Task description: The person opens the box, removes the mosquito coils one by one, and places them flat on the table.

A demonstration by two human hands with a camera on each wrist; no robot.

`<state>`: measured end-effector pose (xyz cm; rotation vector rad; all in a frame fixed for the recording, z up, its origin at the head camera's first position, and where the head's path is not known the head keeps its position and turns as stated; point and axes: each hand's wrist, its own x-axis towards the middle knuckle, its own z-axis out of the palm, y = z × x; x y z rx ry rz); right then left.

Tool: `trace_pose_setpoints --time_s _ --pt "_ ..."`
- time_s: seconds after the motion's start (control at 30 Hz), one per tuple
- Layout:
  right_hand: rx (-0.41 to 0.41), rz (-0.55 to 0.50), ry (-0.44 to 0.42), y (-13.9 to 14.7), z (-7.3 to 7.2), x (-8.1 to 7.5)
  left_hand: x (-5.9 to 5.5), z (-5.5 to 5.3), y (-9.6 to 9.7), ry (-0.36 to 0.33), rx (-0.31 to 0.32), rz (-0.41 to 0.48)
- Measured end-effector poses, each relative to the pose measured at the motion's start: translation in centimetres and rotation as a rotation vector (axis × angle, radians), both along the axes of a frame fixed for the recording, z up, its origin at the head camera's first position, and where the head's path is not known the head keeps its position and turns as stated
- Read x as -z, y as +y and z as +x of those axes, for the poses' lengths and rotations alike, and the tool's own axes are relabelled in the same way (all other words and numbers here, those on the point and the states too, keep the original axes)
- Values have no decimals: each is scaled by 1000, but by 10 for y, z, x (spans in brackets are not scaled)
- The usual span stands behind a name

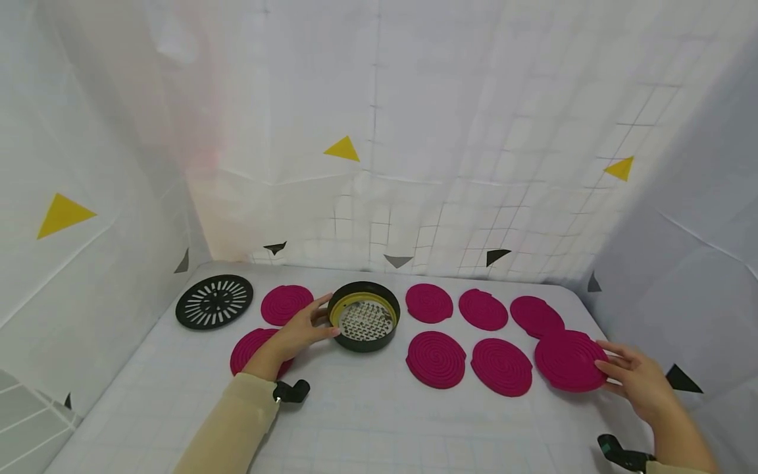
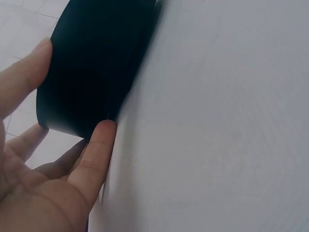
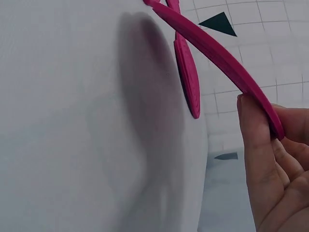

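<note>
My left hand [image 1: 300, 331] grips the near left side of a round black mosquito coil holder [image 1: 393, 333], with its thumb and fingers on the wall. Inside the holder are a yellow ring [image 1: 340, 304] and a perforated metal plate [image 1: 366, 320]. In the left wrist view the holder's dark side [image 2: 96, 63] fills the top. At the right, my right hand [image 1: 639, 375] pinches a magenta mosquito coil [image 1: 570, 361] by its edge between thumb and fingers. The right wrist view shows this coil [image 3: 222, 58] tilted above the table, its shadow below.
Beyond the held coil lies another magenta coil [image 1: 535, 316], partly overlapped by it in the head view. Several more coils [image 1: 436, 359] lie flat in two rows. One [image 1: 245, 352] is partly under my left forearm. A black slotted lid [image 1: 214, 302] lies at the far left. White sheeting surrounds the table.
</note>
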<state>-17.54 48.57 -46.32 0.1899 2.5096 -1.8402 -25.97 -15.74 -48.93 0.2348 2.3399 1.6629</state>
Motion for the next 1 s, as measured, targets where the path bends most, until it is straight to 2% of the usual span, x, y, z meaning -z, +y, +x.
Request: trace_pose_setpoints --time_s 0.2,0.43,0.67,0.83,1.0 --pt "6 -129 -44 8 -2 12 1 -1 0 6 -8 4" --pt "5 -25 -123 14 -2 14 2 -1 1 -6 -3 21" --pt "15 23 -227 17 -4 10 2 -2 -1 -14 2 44" --pt "19 129 -288 17 -7 13 3 -2 -1 -16 0 40" --pt "22 186 -314 17 -10 16 5 -2 -1 -10 4 22"
